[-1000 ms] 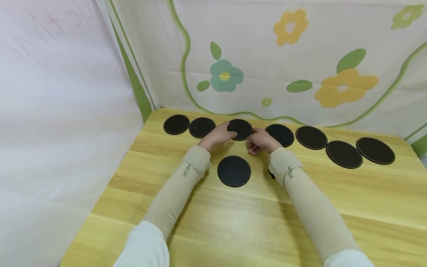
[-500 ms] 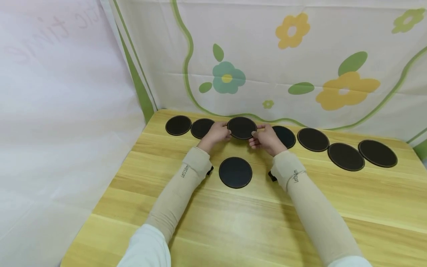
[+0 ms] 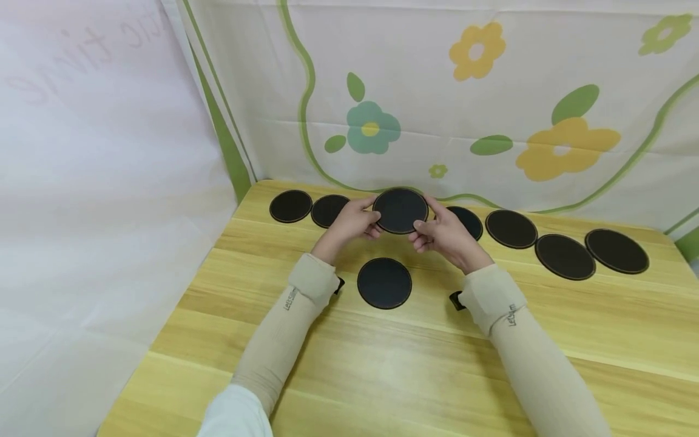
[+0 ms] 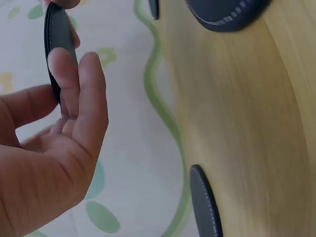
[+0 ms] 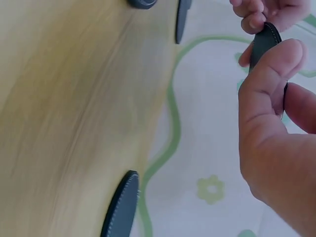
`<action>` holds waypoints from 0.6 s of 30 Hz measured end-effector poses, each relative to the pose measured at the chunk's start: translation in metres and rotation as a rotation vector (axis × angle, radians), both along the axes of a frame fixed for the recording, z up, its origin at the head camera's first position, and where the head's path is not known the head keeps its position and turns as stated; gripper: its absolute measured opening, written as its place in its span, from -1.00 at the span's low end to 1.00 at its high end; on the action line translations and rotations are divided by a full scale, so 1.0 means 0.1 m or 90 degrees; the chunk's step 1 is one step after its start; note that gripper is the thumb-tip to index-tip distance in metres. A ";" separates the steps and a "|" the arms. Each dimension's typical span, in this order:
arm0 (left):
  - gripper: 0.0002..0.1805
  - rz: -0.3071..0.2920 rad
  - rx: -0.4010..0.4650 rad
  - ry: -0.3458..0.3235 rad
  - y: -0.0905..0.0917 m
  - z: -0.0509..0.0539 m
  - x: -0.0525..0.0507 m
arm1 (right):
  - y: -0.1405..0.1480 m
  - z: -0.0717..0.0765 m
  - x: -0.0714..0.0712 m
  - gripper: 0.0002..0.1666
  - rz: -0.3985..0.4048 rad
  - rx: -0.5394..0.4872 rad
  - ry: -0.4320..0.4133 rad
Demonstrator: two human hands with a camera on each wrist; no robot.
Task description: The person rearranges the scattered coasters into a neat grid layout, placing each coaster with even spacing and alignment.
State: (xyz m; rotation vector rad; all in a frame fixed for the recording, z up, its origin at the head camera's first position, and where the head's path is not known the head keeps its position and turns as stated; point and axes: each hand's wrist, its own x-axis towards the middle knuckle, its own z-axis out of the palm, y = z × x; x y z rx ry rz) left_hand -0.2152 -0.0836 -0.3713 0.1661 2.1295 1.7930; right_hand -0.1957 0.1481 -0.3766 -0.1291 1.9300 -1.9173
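Between my hands is a round black coaster point(image 3: 401, 210) with a thin gold ring near its rim, held up above the table. My left hand point(image 3: 352, 223) pinches its left edge, thumb on the near face. On the opposite edge, my right hand point(image 3: 446, 235) pinches it between thumb and fingers. Seen edge-on in the left wrist view, the coaster point(image 4: 61, 37) shows pale stitching along its rim. The right wrist view also has the coaster point(image 5: 265, 43) gripped by both hands. Below them, a matching coaster point(image 3: 384, 283) lies flat on the table.
Along the back of the wooden table point(image 3: 377, 364) lies a row of similar coasters: two at left, including one point(image 3: 290, 206) near the corner, and several at right, including one point(image 3: 617, 250) at the far end. A flowered white cloth point(image 3: 415, 79) hangs behind.
The coaster between my hands has come up off the table and tilted toward the head camera. Both hands now pinch its edges; the right arm has shifted outward.
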 end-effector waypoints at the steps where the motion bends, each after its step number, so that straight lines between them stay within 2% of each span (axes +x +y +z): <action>1: -0.36 -0.011 0.000 0.007 -0.01 0.01 0.03 | 0.01 0.02 0.04 -0.03 0.000 -0.002 0.003; 5: -0.36 -0.051 -0.004 0.037 -0.01 0.06 0.16 | 0.05 0.07 0.25 -0.04 0.000 0.005 0.020; 11: -0.35 -0.094 -0.019 0.065 0.06 0.16 0.36 | 0.14 0.07 0.56 -0.04 -0.009 -0.011 0.047; 14: -0.33 -0.116 -0.016 0.073 0.11 0.18 0.41 | 0.20 0.07 0.65 -0.04 -0.012 -0.018 0.052; 18: -0.30 -0.135 -0.004 0.054 0.16 0.17 0.44 | 0.28 0.06 0.68 -0.02 -0.003 -0.021 0.051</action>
